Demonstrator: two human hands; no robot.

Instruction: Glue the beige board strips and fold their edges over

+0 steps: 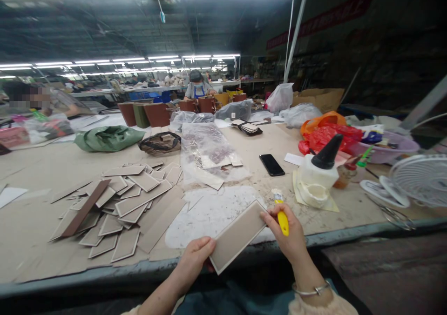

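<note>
A flat beige rectangular panel [239, 238] with pale edges is tilted in front of me, above the table's front edge. My left hand [196, 255] pinches its lower left corner between thumb and fingers. At the upper right corner, my right hand [289, 235] grips the panel and also keeps a yellow-handled brush [283, 223] between its fingers, bristles pointing away from me. Beneath the panel's far side lies a white stained sheet [195, 212]. To the left, a loose heap of similar beige panels [129, 198] includes one dark brown strip [85, 208].
A white glue bottle [317, 175] with a black nozzle stands right of a phone [271, 164]. Further right are scissors [393, 216] and a white fan [422, 180]. Plastic bags [209, 143] and a green bag [108, 138] lie farther back. Other people sit beyond.
</note>
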